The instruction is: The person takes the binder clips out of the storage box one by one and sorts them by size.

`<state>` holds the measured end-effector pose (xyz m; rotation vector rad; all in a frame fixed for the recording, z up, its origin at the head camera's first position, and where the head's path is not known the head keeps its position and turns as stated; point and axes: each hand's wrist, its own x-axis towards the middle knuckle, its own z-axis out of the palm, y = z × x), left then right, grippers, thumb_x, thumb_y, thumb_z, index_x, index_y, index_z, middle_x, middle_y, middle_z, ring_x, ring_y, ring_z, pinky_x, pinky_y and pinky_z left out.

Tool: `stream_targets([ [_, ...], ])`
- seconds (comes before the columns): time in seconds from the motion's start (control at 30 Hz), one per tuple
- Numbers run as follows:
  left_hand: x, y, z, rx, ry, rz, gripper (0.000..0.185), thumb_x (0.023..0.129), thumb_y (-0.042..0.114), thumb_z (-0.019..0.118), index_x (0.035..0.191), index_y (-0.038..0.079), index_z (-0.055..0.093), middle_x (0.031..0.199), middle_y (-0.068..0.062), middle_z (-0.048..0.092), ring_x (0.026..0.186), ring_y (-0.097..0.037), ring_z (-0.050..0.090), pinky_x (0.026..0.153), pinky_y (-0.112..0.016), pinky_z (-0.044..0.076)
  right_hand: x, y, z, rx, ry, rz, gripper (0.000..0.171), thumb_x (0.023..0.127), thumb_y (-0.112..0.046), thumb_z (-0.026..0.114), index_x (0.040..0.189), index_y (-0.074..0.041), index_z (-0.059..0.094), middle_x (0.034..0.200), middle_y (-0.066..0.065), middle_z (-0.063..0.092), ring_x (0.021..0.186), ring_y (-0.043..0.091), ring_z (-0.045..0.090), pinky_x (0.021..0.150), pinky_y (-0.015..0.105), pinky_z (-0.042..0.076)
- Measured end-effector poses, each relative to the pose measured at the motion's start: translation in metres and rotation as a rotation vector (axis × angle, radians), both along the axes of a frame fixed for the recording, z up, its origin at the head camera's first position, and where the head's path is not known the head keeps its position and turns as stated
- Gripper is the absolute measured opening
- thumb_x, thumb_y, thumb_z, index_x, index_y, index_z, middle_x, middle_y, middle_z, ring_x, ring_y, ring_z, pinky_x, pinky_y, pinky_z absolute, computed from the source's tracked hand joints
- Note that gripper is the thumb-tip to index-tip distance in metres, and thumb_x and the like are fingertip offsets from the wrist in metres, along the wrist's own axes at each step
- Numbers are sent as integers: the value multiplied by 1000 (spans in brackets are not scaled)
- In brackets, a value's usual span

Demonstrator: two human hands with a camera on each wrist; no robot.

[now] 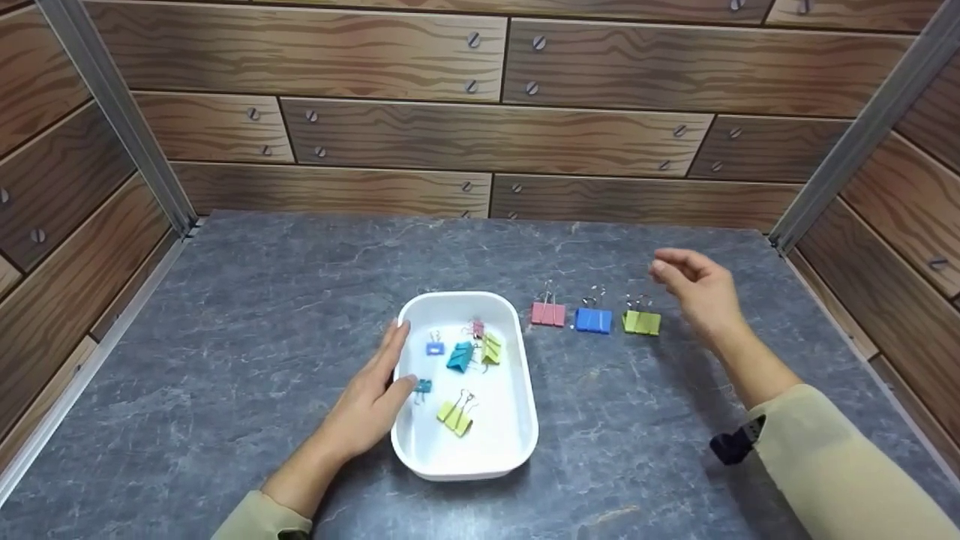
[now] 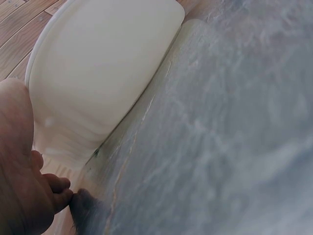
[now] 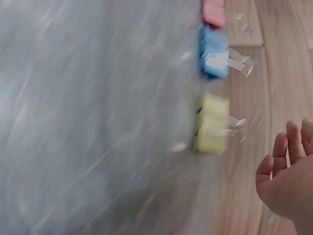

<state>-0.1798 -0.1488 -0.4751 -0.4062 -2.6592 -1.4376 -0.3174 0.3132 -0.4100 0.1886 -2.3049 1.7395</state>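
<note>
My left hand (image 1: 367, 409) rests against the left side of a white plastic tray (image 1: 499, 450), thumb and fingertips at its rim. In the left wrist view the tray's outer wall (image 2: 105, 63) rises beside that hand (image 2: 22, 161). Inside lie several small binder clips, among them a yellow-green one (image 1: 455, 418), a teal one (image 1: 460, 356) and a blue one (image 1: 435, 349). Right of the tray, a pink binder clip (image 1: 548, 314), a blue binder clip (image 1: 593, 320) and a yellow-green binder clip (image 1: 642, 322) form a row. Beyond its right end my right hand (image 1: 705, 292) hovers, fingers loosely bent, holding nothing visible.
The grey marbled tabletop (image 1: 285, 300) carries everything. Wood-patterned panels (image 1: 390, 135) enclose it at the back and both sides, with metal posts (image 1: 127, 120) at the rear corners. A dark wrist device (image 1: 735, 444) hangs below the right sleeve (image 1: 832, 457).
</note>
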Motion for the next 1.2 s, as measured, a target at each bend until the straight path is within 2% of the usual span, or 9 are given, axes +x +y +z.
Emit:
stream_targets([
  [0.2, 0, 0, 1, -5, -9, 2, 71, 108, 19, 54, 171, 18, 23, 177, -10, 14, 161, -30, 16, 128, -54, 19, 16, -50, 23, -10, 65, 170, 30, 102, -6, 70, 128, 9, 68, 95, 1, 79, 92, 17, 76, 86, 29, 61],
  [0.37, 0, 0, 0, -7, -16, 1, 71, 108, 19, 54, 171, 19, 22, 177, -9, 13, 161, -28, 15, 128, -52, 19, 34, -93, 35, 25, 18, 372, 28, 102, -5, 69, 128, 6, 69, 99, 12, 77, 92, 24, 75, 88, 38, 62],
  [0.57, 0, 0, 1, 1, 3, -4, 72, 107, 19, 55, 171, 19, 22, 176, -12, 14, 161, -30, 16, 128, -54, 19, 51, -138, 36, 72, -28, 646, 31, 99, -5, 73, 128, 5, 70, 103, 22, 75, 92, 29, 75, 85, 40, 63],
  [0.7, 1, -1, 0, 3, 9, -5, 72, 107, 19, 55, 171, 19, 22, 176, -13, 14, 161, -30, 17, 128, -53, 19, 58, -162, 30, 146, -36, 790, 32, 97, -4, 75, 128, 3, 71, 108, 22, 75, 96, 24, 74, 85, 37, 62],
  [0.83, 0, -1, 0, 1, 12, -8, 72, 107, 19, 55, 171, 19, 22, 176, -13, 14, 160, -30, 18, 128, -53, 19, 62, -177, 23, 250, -44, 865, 31, 98, -9, 77, 128, -3, 74, 106, 11, 78, 98, 19, 73, 83, 33, 61],
  [0.93, 0, -1, -1, 5, 8, -11, 72, 107, 20, 55, 171, 20, 22, 176, -12, 13, 160, -30, 18, 128, -54, 20, 64, -185, 18, 310, -56, 912, 30, 98, -11, 77, 127, -7, 76, 105, 3, 78, 99, 18, 73, 86, 33, 59],
  [1.07, 1, -2, -1, 9, 10, -15, 73, 107, 19, 56, 171, 20, 22, 176, -11, 13, 160, -31, 18, 127, -54, 20, 63, -191, 11, 367, -47, 974, 29, 98, -11, 78, 126, -6, 76, 102, 1, 78, 97, 16, 73, 90, 35, 59],
  [1.2, 0, -2, -1, 4, 9, -13, 72, 107, 19, 56, 171, 19, 23, 176, -11, 14, 160, -29, 19, 127, -53, 21, 61, -193, 5, 443, -10, 988, 30, 95, -13, 81, 124, -4, 77, 97, 2, 78, 92, 13, 72, 86, 35, 60],
])
